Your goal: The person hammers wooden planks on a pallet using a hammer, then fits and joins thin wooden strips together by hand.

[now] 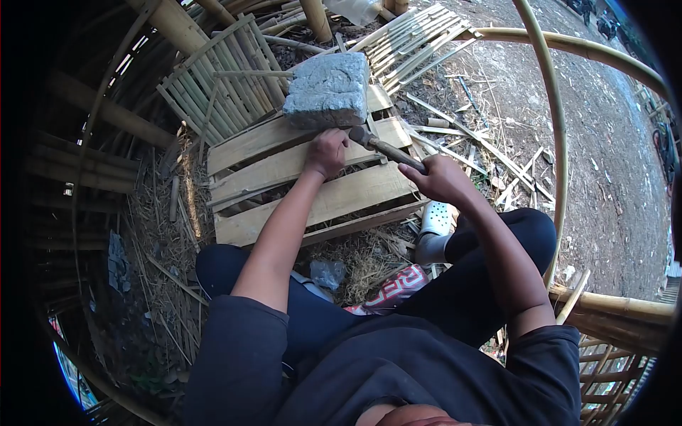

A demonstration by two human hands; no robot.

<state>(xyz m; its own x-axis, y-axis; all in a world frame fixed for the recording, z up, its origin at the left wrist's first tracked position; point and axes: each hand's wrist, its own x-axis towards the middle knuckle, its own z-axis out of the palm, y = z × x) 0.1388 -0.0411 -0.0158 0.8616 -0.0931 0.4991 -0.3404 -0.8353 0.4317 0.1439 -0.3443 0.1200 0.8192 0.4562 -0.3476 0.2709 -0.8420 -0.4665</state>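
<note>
My right hand is wrapped round the wooden handle of a hammer, whose dark metal head points left, just below a grey stone block. My left hand rests with curled fingers on the slatted wooden pallet, close to the block's front face. Whatever its fingers hold, if anything, is too small to make out. The stone block sits on the far side of the pallet. A thin bamboo stick reaches the block's left side.
Bamboo slat panels lean behind the pallet at left, with another slat panel at right. Bamboo poles curve along the right. Split strips and straw litter the ground. A red-and-white packet and clear plastic lie between my legs.
</note>
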